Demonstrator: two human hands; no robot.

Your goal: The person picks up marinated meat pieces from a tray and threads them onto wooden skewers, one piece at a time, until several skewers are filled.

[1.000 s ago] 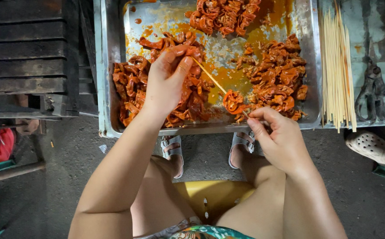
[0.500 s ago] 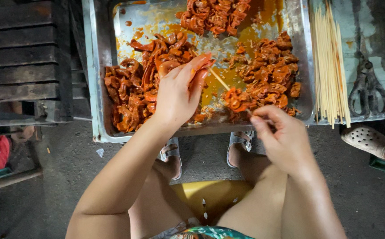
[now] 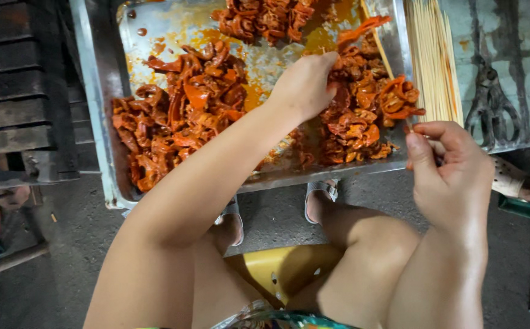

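Threading marinated meat: the left hand (image 3: 304, 82) pinches a piece on the skewer (image 3: 382, 50), which the right hand (image 3: 450, 167) grips; next likely sliding it down.

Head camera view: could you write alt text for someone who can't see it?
A seated person's left hand reaches into red-orange marinated meat pieces on a metal tray, while the right hand pinches a thin wooden skewer. A bundle of bare skewers lies right of the tray, scissors beyond.
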